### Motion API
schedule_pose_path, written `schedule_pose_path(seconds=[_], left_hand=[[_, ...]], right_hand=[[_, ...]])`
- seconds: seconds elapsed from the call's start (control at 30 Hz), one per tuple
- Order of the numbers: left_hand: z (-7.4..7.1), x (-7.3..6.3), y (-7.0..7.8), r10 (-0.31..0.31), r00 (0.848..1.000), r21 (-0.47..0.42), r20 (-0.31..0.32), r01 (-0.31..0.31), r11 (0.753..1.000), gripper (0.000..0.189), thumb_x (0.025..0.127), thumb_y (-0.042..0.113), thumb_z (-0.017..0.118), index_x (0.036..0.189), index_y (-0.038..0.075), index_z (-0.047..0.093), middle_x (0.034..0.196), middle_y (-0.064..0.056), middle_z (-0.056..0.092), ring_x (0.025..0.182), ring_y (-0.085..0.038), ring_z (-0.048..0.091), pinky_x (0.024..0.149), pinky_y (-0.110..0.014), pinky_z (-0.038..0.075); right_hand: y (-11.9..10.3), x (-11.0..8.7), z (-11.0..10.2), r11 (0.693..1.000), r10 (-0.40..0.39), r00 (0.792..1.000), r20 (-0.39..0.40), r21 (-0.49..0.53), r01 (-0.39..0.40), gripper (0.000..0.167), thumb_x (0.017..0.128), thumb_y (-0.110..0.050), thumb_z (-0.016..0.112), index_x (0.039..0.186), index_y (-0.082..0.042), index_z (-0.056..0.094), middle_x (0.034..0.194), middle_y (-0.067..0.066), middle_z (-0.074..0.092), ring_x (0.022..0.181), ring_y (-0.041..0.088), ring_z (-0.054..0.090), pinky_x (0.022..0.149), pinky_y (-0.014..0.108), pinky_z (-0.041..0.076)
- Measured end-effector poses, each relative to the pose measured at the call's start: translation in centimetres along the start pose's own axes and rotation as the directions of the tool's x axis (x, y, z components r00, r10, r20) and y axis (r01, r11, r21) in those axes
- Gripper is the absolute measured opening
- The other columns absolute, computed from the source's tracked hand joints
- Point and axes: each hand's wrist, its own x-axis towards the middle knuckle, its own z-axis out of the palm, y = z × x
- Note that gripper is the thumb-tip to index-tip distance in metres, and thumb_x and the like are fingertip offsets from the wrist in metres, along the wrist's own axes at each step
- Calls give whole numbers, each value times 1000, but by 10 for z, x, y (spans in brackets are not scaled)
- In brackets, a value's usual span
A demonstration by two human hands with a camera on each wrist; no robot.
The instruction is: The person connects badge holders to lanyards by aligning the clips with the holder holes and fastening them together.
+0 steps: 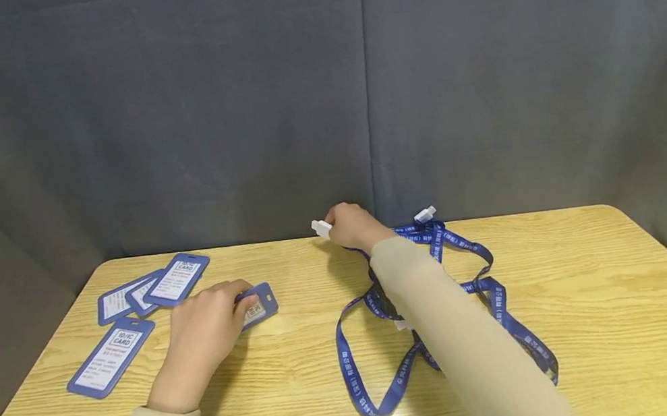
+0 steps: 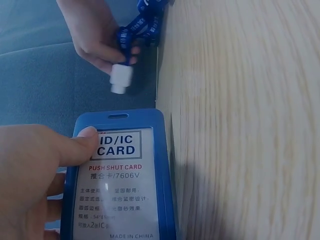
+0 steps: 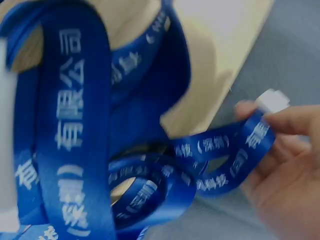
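On the left of the table my left hand (image 1: pixel 207 319) grips a blue ID card holder (image 1: pixel 265 299). In the left wrist view the thumb lies over the front of the holder (image 2: pixel 118 175), and its slotted end points toward the other hand. My right hand (image 1: pixel 355 225) pinches a blue printed lanyard just behind its white plastic clip (image 1: pixel 321 228), near the back edge of the table. The right wrist view shows the lanyard strap (image 3: pixel 257 134) between thumb and fingers, with the white clip (image 3: pixel 273 101) sticking out beyond them. A gap separates clip and holder.
Several more blue card holders (image 1: pixel 111 357) lie at the left, some overlapping. A tangled pile of blue lanyards (image 1: pixel 350 369) spreads under and around the right forearm, with another white clip (image 1: pixel 425 214) at the back. A dark cloth (image 1: pixel 238 109) hangs behind the table.
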Motion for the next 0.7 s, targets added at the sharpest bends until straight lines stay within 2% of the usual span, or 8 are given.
schedule_pose_path(seconds=[0.07,0.17,0.3,0.37,0.53,0.57,0.63,0.7], left_hand=[[1,1,1,-3,1000,-2,-4,3,1000,21,90,26,75,104,10,74,95,-7,74,75,-31,70,48,-39,45],[2,2,3,-6,1000,-9,3,6,1000,21,91,26,74,105,11,74,97,-7,74,78,-30,70,50,-40,46],[4,3,8,-7,1000,-21,12,8,1000,20,92,26,72,106,12,74,98,-7,74,81,-31,70,53,-44,48],[5,3,10,-8,1000,-25,8,8,1000,19,93,25,72,105,11,74,97,-7,74,81,-32,70,54,-46,49],[9,7,13,-10,1000,-37,11,10,999,20,94,25,71,107,10,73,100,-8,73,84,-32,70,58,-48,51],[9,7,14,-10,1000,-39,14,10,999,20,94,25,70,107,10,73,100,-8,73,85,-32,70,58,-48,51],[10,8,15,-9,1000,-37,19,10,999,20,94,26,70,107,11,73,101,-8,73,85,-32,70,59,-48,51],[11,8,16,-11,1000,-35,24,12,999,20,94,26,71,107,11,73,100,-8,73,85,-32,70,59,-47,51]], right_hand=[[7,0,-5,982,-44,999,-8,186,45,33,90,3,50,120,5,64,103,19,69,79,30,64,60,25,46],[14,-3,-15,902,-87,996,-4,424,80,37,90,8,46,125,11,56,104,27,67,88,39,66,64,27,51],[20,-12,-28,809,-97,995,-15,581,87,38,93,6,47,130,10,52,108,26,65,85,30,65,75,34,54],[23,-17,-36,755,-91,996,-18,651,81,38,95,3,48,133,8,52,109,23,64,80,22,63,75,33,54],[34,-31,-52,573,-123,991,-45,812,108,42,95,0,49,137,6,48,99,9,63,72,15,54,69,25,45],[37,-34,-54,548,-138,989,-52,828,120,43,95,1,49,138,7,46,97,7,62,72,15,52,70,25,43],[41,-42,-58,526,-157,985,-65,839,139,45,95,1,50,139,7,45,96,5,62,75,16,50,74,27,41],[45,-50,-61,547,-173,983,-62,824,149,47,95,1,52,141,6,44,101,7,63,81,18,51,79,30,41]])
